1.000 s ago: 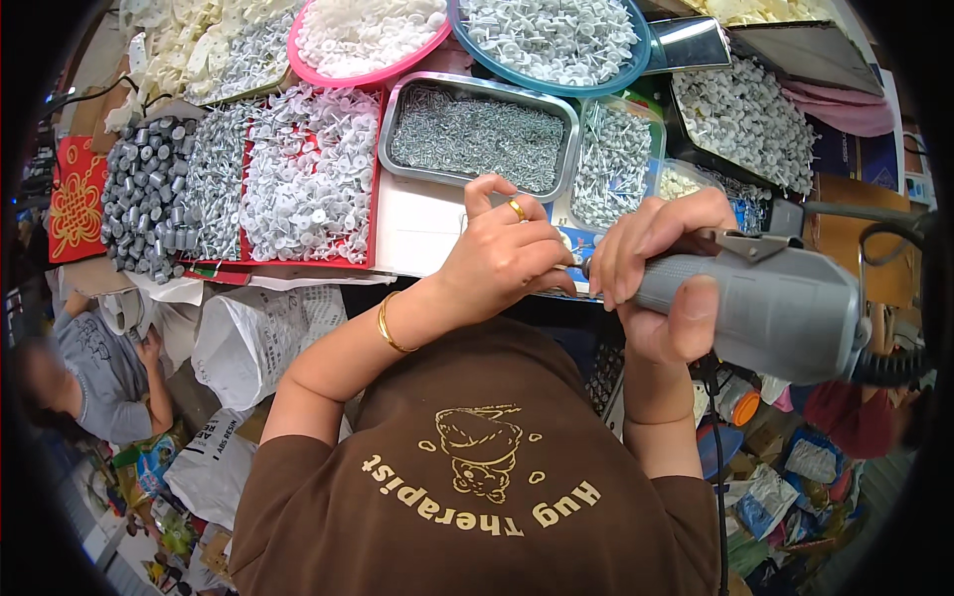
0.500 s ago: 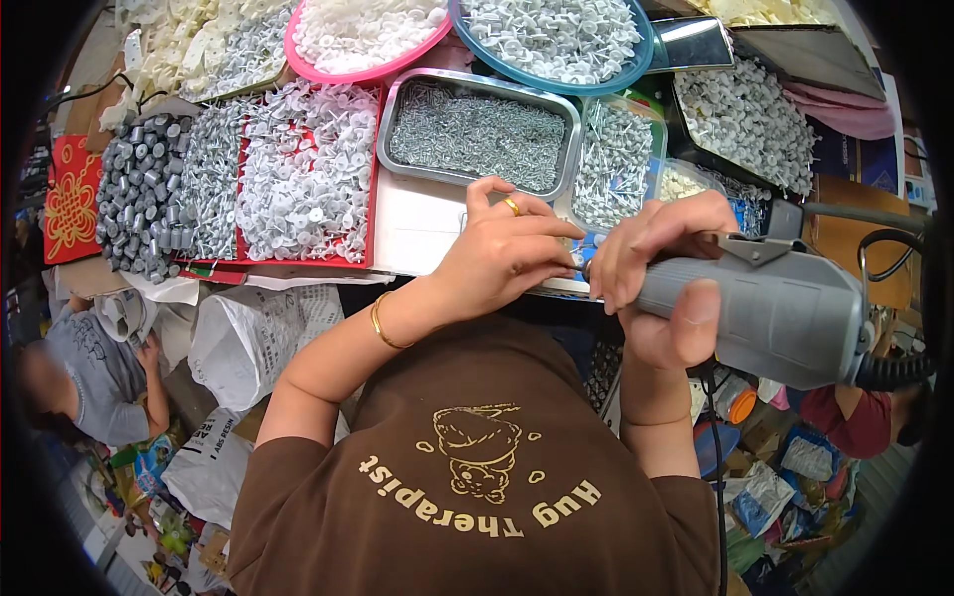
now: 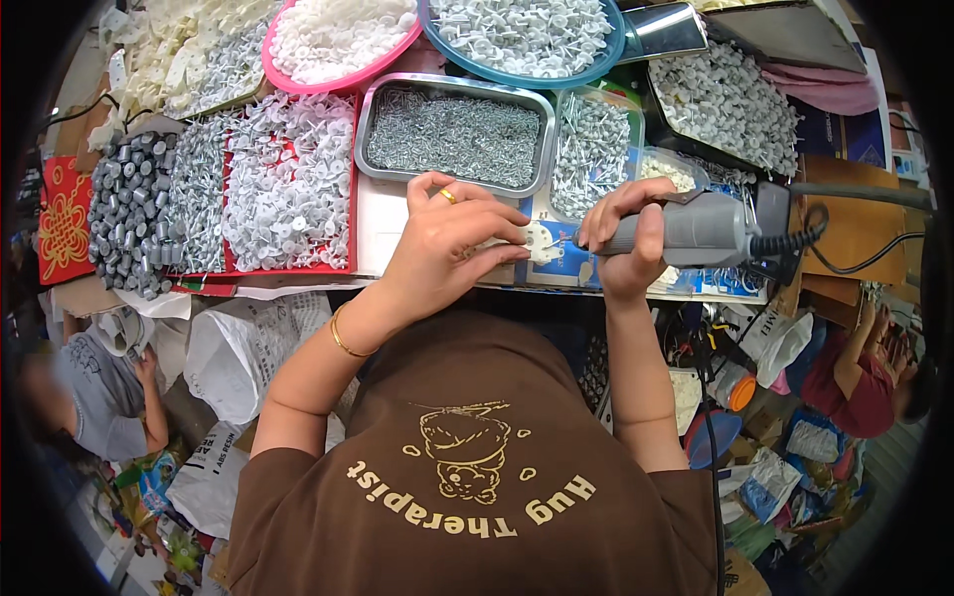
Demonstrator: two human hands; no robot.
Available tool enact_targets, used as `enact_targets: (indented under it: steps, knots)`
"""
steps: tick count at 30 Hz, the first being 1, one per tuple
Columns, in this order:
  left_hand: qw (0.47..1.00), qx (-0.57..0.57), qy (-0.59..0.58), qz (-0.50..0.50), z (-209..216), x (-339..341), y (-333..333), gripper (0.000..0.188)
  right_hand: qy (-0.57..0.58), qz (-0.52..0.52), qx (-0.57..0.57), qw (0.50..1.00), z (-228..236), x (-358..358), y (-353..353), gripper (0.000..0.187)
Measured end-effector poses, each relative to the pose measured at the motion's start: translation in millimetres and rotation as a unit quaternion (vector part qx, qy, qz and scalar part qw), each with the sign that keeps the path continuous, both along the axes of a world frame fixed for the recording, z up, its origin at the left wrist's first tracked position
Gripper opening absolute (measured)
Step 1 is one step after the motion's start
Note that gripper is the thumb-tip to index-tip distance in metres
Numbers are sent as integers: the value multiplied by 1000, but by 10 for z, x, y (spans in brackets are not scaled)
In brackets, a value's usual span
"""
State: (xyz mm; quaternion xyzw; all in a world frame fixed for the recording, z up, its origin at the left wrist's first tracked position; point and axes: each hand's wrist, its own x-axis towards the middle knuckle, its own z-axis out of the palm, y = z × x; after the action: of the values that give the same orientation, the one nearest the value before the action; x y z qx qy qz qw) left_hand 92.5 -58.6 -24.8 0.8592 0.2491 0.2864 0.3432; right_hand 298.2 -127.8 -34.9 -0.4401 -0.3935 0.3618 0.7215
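Note:
My left hand [image 3: 452,233] pinches a small white plastic part [image 3: 544,243] with holes between thumb and fingertips. Around the grey body of an electric screwdriver [image 3: 701,232], my right hand [image 3: 626,238] is closed, the tool lying nearly level. Its thin bit points left and meets the right edge of the white part, or comes very close; I cannot tell whether a screw is there. Just beyond the left hand stands a metal tray [image 3: 545,184] filled with small screws.
Red boxes [image 3: 355,199] at the left hold white plastic pieces and metal pins; grey cylinders [image 3: 134,209] lie beside them. A pink basin [image 3: 343,74] and a teal basin [image 3: 517,79] stand behind. The screwdriver's coiled cord [image 3: 790,241] runs right. Two other people sit at the sides.
The screwdriver has moved left and away from me, swinging from a slant to nearly level. My left hand has shifted left, and the white part now shows at its fingertips.

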Motion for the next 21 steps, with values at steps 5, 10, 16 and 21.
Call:
enact_targets:
  steps: [5, 10, 16, 21]
  knots:
    - [1000, -9, -1, -4, 13, 30, -24, 12, 23, -7, 29, 999, -75, 24, 7, 32]
    - [1000, 7, -8, 12, 37, 23, -57, 16, 24, -11, 26, 999, 75, 59, -31, 42]
    - [997, 72, 10, 13, 114, 237, -243, 20, 123, 114, 124, 978, 698, 60, -162, 52]
    - [997, 66, 23, -17, 50, 196, -199, 16, 93, 143, 127, 977, 865, -17, -152, 53]
